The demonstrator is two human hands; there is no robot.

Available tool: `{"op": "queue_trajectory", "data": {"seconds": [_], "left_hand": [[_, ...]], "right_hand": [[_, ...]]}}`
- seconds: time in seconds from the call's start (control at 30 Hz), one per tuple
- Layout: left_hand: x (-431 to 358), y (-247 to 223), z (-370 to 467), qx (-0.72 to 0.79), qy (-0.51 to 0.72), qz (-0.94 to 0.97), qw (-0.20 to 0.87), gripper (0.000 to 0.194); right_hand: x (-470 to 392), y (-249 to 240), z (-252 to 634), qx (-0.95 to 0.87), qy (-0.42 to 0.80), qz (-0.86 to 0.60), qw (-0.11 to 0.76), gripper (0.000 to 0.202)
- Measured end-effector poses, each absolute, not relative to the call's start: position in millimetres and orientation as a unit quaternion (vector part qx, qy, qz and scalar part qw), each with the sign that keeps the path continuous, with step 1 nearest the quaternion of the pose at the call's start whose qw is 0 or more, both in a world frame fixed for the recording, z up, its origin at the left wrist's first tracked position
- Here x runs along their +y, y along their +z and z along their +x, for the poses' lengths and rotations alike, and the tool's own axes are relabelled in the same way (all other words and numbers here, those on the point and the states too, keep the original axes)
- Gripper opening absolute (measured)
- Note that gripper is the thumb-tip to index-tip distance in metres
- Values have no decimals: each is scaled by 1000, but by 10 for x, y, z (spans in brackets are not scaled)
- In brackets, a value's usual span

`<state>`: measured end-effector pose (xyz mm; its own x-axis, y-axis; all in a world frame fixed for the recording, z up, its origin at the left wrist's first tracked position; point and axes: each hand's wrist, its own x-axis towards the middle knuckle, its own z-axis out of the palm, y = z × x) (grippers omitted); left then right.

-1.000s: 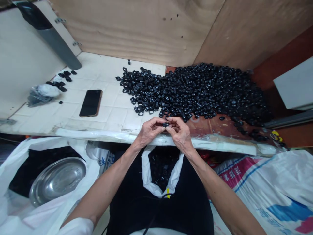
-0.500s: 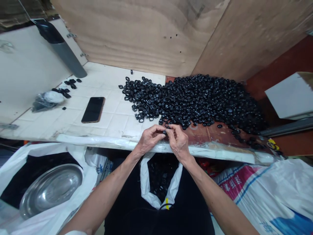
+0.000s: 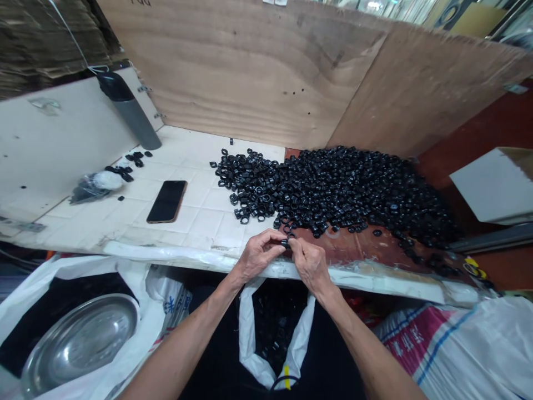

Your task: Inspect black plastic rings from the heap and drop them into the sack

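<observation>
A small black ring-shaped part [image 3: 285, 243] is pinched between the fingertips of my left hand [image 3: 259, 254], just above the table's front edge. My right hand [image 3: 310, 264] meets it from the other side, thumb and finger closed at the same part; whether it grips the part or a second small piece is hidden. Just behind the fingertips spreads a large pile of black ring-shaped parts [image 3: 345, 189], a few loose ones lying nearest my hands. Below my wrists, an open white bag [image 3: 247, 333] holds many similar black parts.
A phone [image 3: 167, 201] lies on the pale tabletop, left of the pile. Further left are a clear plastic bag [image 3: 97, 186] and a grey bottle [image 3: 133, 114]. A metal bowl [image 3: 83, 344] sits in a white sack at lower left. A white box [image 3: 491, 186] stands at right.
The view has tilted up, so the table and pile sit lower in the picture. My hands stay together at the small part; my right-hand fingers have shifted slightly away from my left.
</observation>
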<state>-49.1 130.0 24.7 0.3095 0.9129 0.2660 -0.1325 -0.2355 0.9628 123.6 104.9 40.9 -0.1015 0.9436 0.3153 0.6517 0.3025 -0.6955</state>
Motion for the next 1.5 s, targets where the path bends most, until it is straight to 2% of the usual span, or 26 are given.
{"op": "queue_trajectory", "data": {"seconds": [0.1, 0.23, 0.4, 0.53, 0.67, 0.8, 0.9, 0.97, 1.03, 1.17, 1.33, 1.43, 1.5], "left_hand": [[1295, 255, -494, 326, 488, 612, 531, 19], [1291, 278, -503, 335, 484, 612, 529, 20], [1290, 301, -506, 350, 480, 610, 525, 20], [1288, 315, -503, 338, 479, 591, 554, 21], [1283, 321, -512, 327, 468, 620, 539, 19], [1280, 291, -517, 327, 461, 677, 472, 19], [1282, 287, -518, 324, 447, 648, 525, 21], [1282, 309, -522, 321, 429, 632, 559, 23], [1280, 335, -523, 323, 423, 657, 534, 22], [1239, 314, -501, 303, 438, 752, 389, 19], [1089, 133, -471, 267, 432, 813, 284, 31], [993, 92, -484, 256, 430, 817, 287, 35], [946, 138, -488, 286, 430, 782, 349, 28]], "right_hand": [[1022, 410, 1223, -704, 220, -543, 402, 23], [998, 395, 1250, -706, 204, -560, 382, 31], [981, 444, 1264, -708, 232, -542, 388, 26], [984, 458, 1235, -692, 256, -525, 425, 15], [988, 441, 1201, -662, 283, -561, 409, 17], [931, 451, 1182, -630, 300, -612, 373, 34], [867, 465, 1173, -648, 274, -575, 419, 20], [842, 472, 1166, -651, 276, -549, 445, 19], [836, 479, 1161, -622, 332, -550, 448, 17], [857, 488, 1172, -444, 543, -548, 455, 24], [845, 491, 1231, -255, 709, -511, 414, 33], [774, 501, 1247, -259, 718, -541, 354, 34], [704, 508, 1247, -366, 629, -577, 371, 37]]}}
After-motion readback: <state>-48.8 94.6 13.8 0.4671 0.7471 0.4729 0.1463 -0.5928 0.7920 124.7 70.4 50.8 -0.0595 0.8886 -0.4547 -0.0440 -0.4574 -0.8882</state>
